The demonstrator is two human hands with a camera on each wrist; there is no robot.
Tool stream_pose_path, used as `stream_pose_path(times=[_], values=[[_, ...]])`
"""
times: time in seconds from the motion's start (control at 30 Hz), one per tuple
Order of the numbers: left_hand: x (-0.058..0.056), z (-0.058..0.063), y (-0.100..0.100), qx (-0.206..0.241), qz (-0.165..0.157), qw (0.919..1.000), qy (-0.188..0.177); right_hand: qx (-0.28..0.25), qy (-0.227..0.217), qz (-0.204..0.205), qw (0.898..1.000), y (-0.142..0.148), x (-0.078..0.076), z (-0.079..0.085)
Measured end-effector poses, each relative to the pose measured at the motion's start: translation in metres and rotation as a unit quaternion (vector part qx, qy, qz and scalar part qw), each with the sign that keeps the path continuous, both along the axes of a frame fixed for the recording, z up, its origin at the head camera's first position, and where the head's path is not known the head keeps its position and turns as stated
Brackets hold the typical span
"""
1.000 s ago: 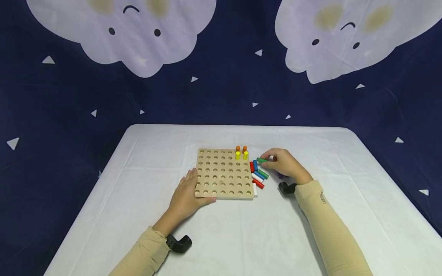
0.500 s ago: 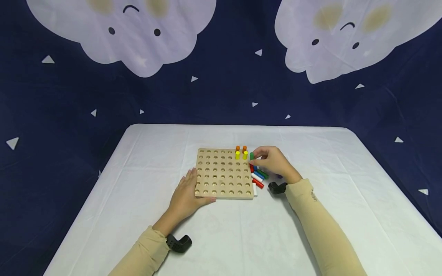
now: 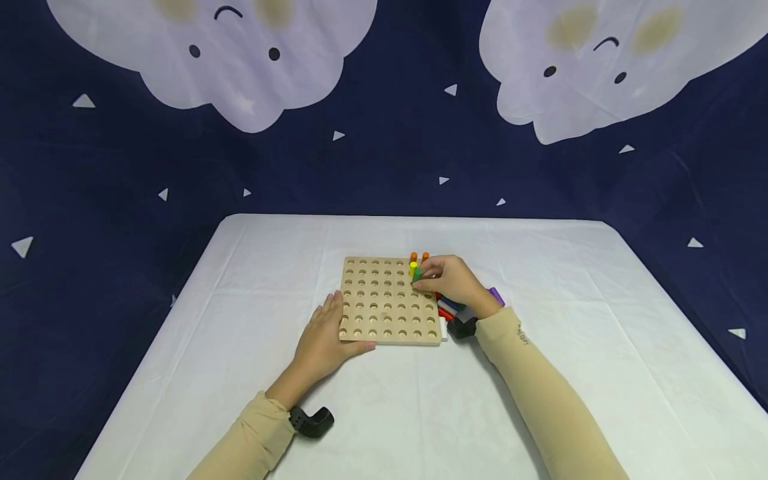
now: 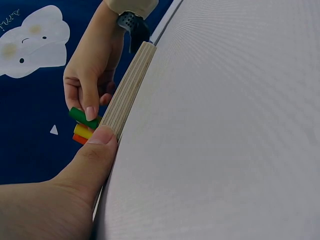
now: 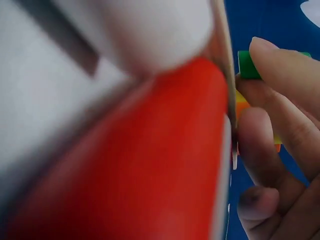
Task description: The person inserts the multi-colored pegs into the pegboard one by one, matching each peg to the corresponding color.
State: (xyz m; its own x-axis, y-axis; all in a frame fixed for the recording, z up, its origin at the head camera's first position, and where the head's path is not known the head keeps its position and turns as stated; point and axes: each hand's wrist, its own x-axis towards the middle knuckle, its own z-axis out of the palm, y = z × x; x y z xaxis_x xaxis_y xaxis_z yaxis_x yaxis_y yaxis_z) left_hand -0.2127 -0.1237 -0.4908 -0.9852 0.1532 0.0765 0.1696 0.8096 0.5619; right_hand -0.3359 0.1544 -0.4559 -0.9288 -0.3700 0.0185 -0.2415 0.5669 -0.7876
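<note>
A square wooden pegboard [image 3: 379, 300] with rows of round holes lies on the white table. My left hand [image 3: 320, 341] rests against its left side, fingers straight, with the thumb along the front edge. My right hand [image 3: 454, 279] pinches a green peg [image 3: 417, 274] between thumb and fingers above the board's right side. In the left wrist view the green peg [image 4: 81, 117] meets or nears the board's top; whether it is in a hole cannot be told. Behind it stand orange pegs [image 3: 414, 258] and a yellow peg [image 3: 413, 267]; another yellow one is hidden by my right hand.
Loose pegs lie along the board's right side, among them a red peg [image 3: 446, 314] and a white peg [image 3: 444, 329]. A purple peg [image 3: 495, 295] lies beyond my right wrist. In the right wrist view, a red peg [image 5: 150, 160] looms blurred up close.
My right hand has moved left from the loose pegs to the board, carrying the green peg and turning it from lying to upright. The left hand stays where it was.
</note>
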Motion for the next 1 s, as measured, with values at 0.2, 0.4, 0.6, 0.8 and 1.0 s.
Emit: stream_pose_path(times=[0.2,0.4,0.6,0.8,1.0], values=[[0.0,0.001,0.001,0.002,0.001,1.0,0.004,0.021,0.014,0.002,1.0,-0.003,-0.001,0.0],[0.0,0.002,0.001,0.004,-0.001,1.0,0.004,0.039,0.033,0.007,0.999,-0.005,0.0,0.002],[0.001,0.002,0.0,0.004,0.0,1.0,0.001,0.059,0.047,0.018,0.997,-0.007,0.003,0.006],[0.001,0.003,0.0,0.004,-0.001,1.0,0.001,0.081,0.052,0.025,0.995,-0.009,0.004,0.009],[0.001,0.001,0.0,0.007,0.0,1.0,0.005,0.075,0.039,0.026,0.996,-0.009,0.005,0.01]])
